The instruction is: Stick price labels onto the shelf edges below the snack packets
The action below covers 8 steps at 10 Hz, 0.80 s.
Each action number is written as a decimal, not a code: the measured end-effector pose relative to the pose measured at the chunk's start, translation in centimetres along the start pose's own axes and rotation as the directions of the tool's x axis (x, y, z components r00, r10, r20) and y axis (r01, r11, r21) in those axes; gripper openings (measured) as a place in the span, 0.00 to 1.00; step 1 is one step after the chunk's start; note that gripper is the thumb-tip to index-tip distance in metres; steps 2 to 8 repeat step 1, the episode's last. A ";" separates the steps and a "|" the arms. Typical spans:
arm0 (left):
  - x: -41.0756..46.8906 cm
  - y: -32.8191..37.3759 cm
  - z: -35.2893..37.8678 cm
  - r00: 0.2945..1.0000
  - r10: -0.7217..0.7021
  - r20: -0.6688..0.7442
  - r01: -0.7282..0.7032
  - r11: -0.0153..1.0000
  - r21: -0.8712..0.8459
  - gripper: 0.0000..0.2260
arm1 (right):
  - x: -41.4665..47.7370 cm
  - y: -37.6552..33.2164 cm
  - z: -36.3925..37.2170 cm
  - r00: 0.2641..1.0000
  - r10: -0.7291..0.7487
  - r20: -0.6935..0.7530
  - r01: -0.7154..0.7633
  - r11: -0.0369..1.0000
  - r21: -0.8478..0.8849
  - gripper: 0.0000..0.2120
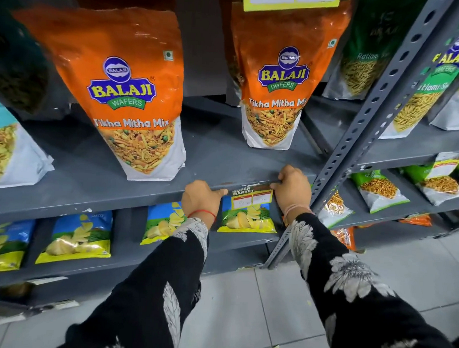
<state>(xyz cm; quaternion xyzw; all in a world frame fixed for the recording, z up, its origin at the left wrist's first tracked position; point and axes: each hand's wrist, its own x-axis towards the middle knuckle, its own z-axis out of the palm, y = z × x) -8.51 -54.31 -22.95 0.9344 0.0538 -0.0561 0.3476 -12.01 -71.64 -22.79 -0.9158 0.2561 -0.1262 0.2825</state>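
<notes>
A yellow-bordered price label (251,198) with a dark "SUPER MARKET" header lies against the front edge of the grey shelf (95,202). It sits below the right-hand orange Tikha Mitha Mix packet (277,78). My left hand (199,199) presses its thumb on the shelf edge at the label's left end. My right hand (293,188) pinches the label's right end against the edge, fingers curled over the shelf lip. A second orange packet (127,90) stands further left on the same shelf.
A perforated grey upright post (378,112) runs diagonally just right of my right hand. Blue-and-yellow chip packets (75,235) fill the shelf below. Green snack packets (380,188) stand on the neighbouring rack. Another yellow label (291,1) hangs from the shelf above. Grey floor tiles (256,306) lie underneath.
</notes>
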 end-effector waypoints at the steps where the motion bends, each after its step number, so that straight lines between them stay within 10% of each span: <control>1: -0.6 -2.8 -2.2 0.997 0.020 -0.069 -0.017 0.999 0.045 0.17 | -1.9 0.3 0.3 0.992 -0.038 -0.120 0.028 0.996 -0.083 0.05; 8: -0.6 -2.8 -2.2 0.997 0.020 -0.069 -0.017 0.999 0.045 0.17 | -1.9 0.3 0.3 0.992 -0.038 -0.120 0.028 0.996 -0.083 0.05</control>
